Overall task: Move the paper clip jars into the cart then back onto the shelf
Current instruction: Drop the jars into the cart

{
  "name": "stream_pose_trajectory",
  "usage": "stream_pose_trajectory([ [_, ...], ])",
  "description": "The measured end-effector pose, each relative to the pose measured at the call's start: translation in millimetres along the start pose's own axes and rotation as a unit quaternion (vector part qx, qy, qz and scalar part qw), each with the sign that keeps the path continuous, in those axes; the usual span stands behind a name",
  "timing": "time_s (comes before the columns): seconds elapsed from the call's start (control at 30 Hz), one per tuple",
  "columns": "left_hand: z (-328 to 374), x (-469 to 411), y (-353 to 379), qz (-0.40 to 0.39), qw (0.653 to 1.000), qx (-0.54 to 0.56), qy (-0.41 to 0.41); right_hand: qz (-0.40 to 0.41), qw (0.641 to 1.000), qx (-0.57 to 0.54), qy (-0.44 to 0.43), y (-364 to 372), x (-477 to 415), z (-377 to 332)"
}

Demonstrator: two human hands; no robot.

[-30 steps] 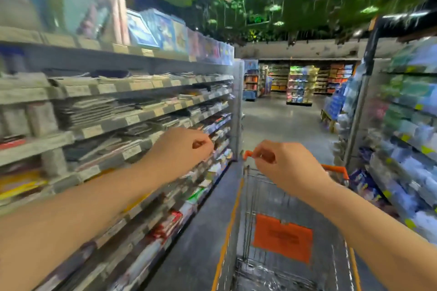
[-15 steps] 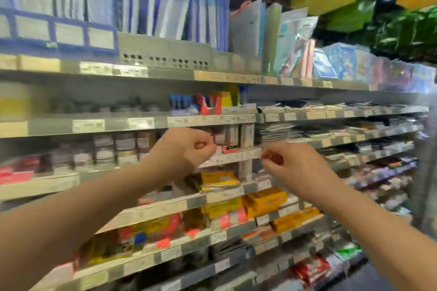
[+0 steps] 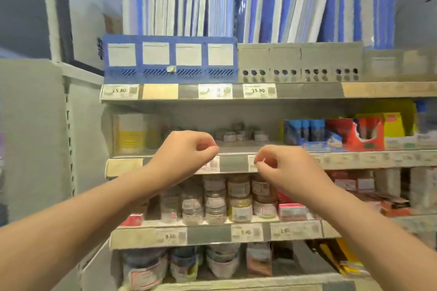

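Observation:
Several small clear paper clip jars [image 3: 238,198] with labels stand stacked in two layers on a middle shelf [image 3: 208,235], straight ahead. More small jars [image 3: 238,134] sit at the back of the shelf above. My left hand [image 3: 186,151] hovers in front of that upper shelf's edge, fingers curled loosely with nothing in them. My right hand [image 3: 281,168] hangs beside it, a little lower, fingers curled in and holding nothing. Both hands are above the stacked jars and apart from them. The cart is out of view.
Blue and white folders [image 3: 236,2] stand in blue and grey holders on the top shelf. Red, blue and yellow boxes [image 3: 354,132] fill the right side. Larger tubs [image 3: 184,264] sit on the lowest shelf. A grey upright panel [image 3: 35,137] closes the left end.
My view has swung left from the aisle and cart to face the shelf end. My right hand let go of the cart handle. Both hands stay raised and curled.

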State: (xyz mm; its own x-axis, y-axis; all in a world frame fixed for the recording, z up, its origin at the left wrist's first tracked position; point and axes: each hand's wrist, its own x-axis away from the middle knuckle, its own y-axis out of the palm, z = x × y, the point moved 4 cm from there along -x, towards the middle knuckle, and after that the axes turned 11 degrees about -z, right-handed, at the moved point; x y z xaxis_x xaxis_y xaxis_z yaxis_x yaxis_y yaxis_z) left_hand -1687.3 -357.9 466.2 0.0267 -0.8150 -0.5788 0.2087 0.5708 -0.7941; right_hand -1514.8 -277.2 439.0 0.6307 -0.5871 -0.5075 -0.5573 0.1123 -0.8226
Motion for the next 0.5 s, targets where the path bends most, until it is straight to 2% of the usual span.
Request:
stream_pose_trajectory([
  [0.3, -62, -97, 45, -0.012, 0.999, -0.009, -0.034, -0.045, 0.995, 0.012, -0.087, 32, -136, 50],
  [0.37, -71, -114, 51, -0.017, 0.998, -0.031, -0.043, -0.053, 0.989, 0.072, -0.117, 33, -163, 59],
  [0.43, -87, -129, 55, -0.023, 0.995, -0.058, -0.082, -0.077, 0.969, 0.169, -0.165, 34, -186, 63],
  [0.47, -97, -135, 55, -0.031, 0.989, -0.067, -0.125, -0.093, 0.957, 0.191, -0.197, 37, -196, 63],
  [0.5, -108, -139, 54, -0.046, 0.982, -0.071, -0.168, -0.098, 0.961, 0.164, -0.201, 40, -213, 61],
])
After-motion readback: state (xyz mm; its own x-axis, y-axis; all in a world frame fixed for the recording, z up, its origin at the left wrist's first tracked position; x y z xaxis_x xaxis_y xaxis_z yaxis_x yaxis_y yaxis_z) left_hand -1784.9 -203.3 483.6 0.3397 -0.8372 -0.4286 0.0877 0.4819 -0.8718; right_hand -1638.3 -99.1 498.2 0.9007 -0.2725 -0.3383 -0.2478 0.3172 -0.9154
